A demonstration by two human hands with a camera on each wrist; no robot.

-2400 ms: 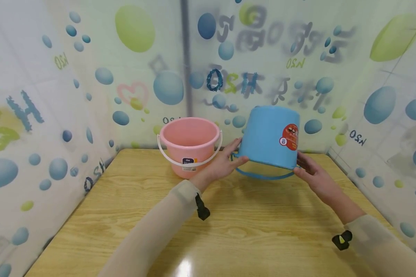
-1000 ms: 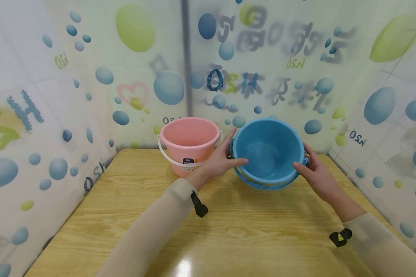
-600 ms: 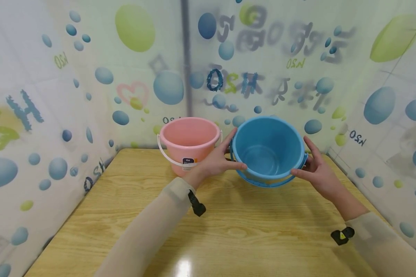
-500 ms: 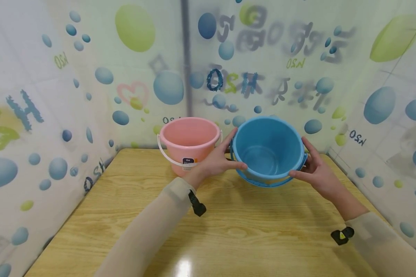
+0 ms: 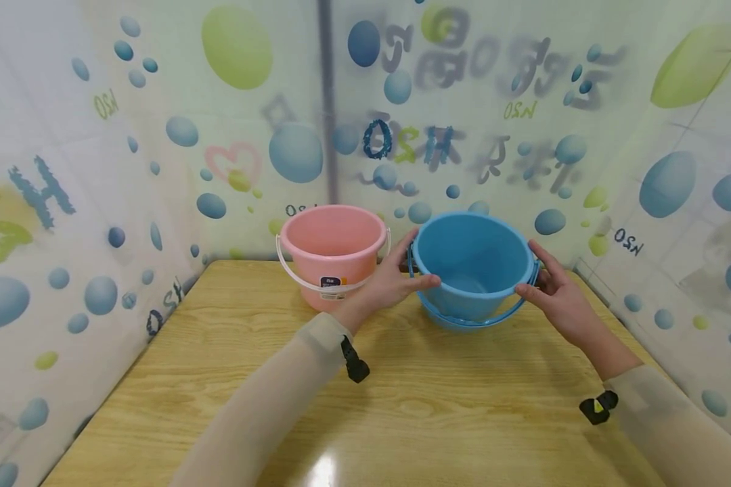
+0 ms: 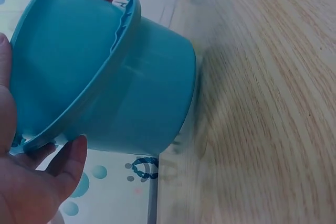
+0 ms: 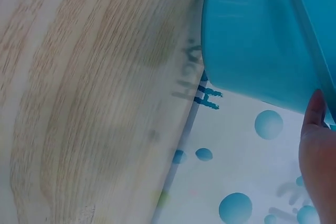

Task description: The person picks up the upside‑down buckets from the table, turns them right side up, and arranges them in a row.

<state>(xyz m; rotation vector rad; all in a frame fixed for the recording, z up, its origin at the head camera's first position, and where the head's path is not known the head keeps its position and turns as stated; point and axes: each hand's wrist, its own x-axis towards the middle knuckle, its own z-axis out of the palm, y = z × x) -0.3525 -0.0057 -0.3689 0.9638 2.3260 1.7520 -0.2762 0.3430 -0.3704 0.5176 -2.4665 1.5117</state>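
Note:
A blue bucket (image 5: 472, 260) is held mouth up, leaning a little toward me, at the right of the pink bucket. My left hand (image 5: 396, 277) grips its left rim, thumb over the front edge. On the opposite side my right hand (image 5: 560, 297) holds the rim, the thumb at the front. The blue bail handle (image 5: 505, 312) hangs down across the front. In the left wrist view the bucket's base (image 6: 191, 77) is close to the table; whether it touches I cannot tell. Fingers behind the rim are partly hidden.
A pink bucket (image 5: 307, 274) with a white handle (image 5: 289, 272) stands upright just left of my left hand, partly behind it. The wooden table (image 5: 414, 406) ends at a patterned curtain (image 5: 256, 203) along the back and sides.
The blue bucket was upside down, its red label showing. It has been turned over, its mouth facing me and then upward, and lowered slightly. Both hands stay on it; the pink bucket has not moved.

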